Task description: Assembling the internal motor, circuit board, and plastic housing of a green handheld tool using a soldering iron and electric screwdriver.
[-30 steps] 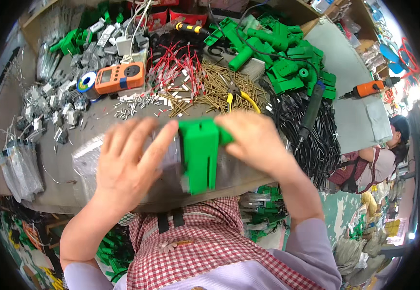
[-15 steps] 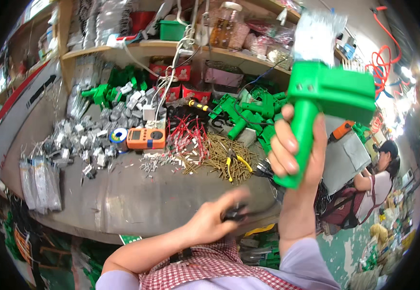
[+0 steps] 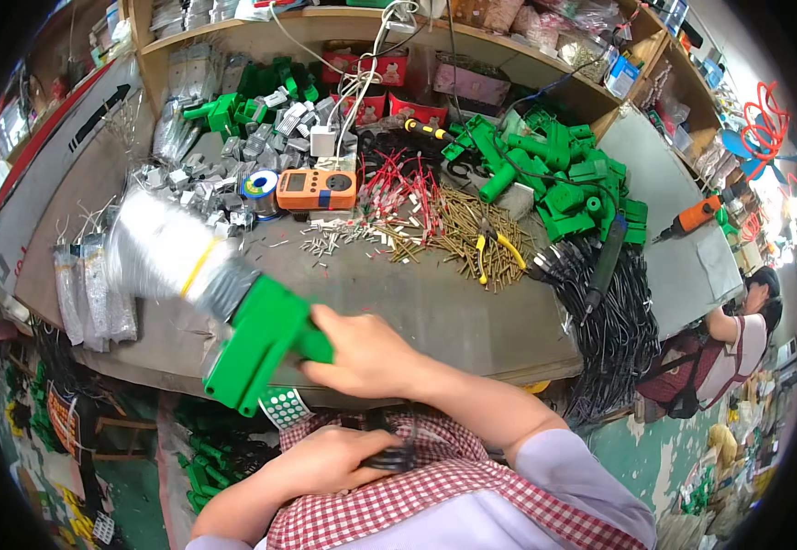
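Fingers (image 3: 325,319) of the right hand (image 3: 362,356) clamp the handle (image 3: 315,346) of a green gun-shaped housing (image 3: 265,335), tilted above the near edge of the worktop (image 3: 426,321). Those of the left hand (image 3: 325,460) curl around black cord (image 3: 402,455) before the checked apron (image 3: 371,501).

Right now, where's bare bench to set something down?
Best: bench in front of brass rods and yellow-handled pliers, between right hand and black cables.
Smaller: between clear bags at left and held green housing.
Crowded: rear, with grey parts, orange meter, red wires, piled green parts.
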`<state>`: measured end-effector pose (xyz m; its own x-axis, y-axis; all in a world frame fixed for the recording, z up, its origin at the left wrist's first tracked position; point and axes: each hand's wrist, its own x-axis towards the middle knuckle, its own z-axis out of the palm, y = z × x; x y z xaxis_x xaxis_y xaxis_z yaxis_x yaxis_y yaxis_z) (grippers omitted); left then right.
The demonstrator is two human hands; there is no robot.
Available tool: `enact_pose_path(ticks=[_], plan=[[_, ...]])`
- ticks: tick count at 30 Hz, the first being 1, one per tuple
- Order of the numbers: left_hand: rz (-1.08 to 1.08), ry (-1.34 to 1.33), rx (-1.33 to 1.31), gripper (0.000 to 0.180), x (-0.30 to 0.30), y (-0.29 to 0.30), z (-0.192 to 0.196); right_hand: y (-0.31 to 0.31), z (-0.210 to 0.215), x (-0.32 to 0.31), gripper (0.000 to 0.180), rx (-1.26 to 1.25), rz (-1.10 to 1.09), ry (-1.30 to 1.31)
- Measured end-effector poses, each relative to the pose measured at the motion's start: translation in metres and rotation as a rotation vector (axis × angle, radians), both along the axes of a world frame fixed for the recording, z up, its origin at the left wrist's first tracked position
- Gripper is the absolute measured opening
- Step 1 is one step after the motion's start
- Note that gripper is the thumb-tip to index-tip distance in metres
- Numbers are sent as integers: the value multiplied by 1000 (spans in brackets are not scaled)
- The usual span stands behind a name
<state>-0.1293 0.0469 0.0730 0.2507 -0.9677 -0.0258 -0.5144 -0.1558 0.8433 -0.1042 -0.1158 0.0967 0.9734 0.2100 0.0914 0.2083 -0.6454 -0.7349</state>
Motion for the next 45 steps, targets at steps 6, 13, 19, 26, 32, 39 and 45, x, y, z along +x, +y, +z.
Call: enact_pose_path(ticks=[6,13,19,26,32,39,45], plan=[[208,101,-360,26,5,83,12,53,-4,30,41,352,488,350],[1457,455,-1416,24,-29,341,2,-175,-45,156,34,-461,-515,-362],[2001,541,-1139,23,-34,391,-30,-497,-140,228,40,-769,-654,45],[2409,328,-44,23,-61,403,-187,-484,-132,249,44,-997,-403,65],[2409,561,368,25,-78,396,-352,-509,-138,229,46,-486,-435,20],[2286,720,-924,20,6,426,-312,-487,-125,219,46,-174,-605,97],[2183,551,-1032,11,72,454,-253,-496,-105,191,40,-698,-477,-64]])
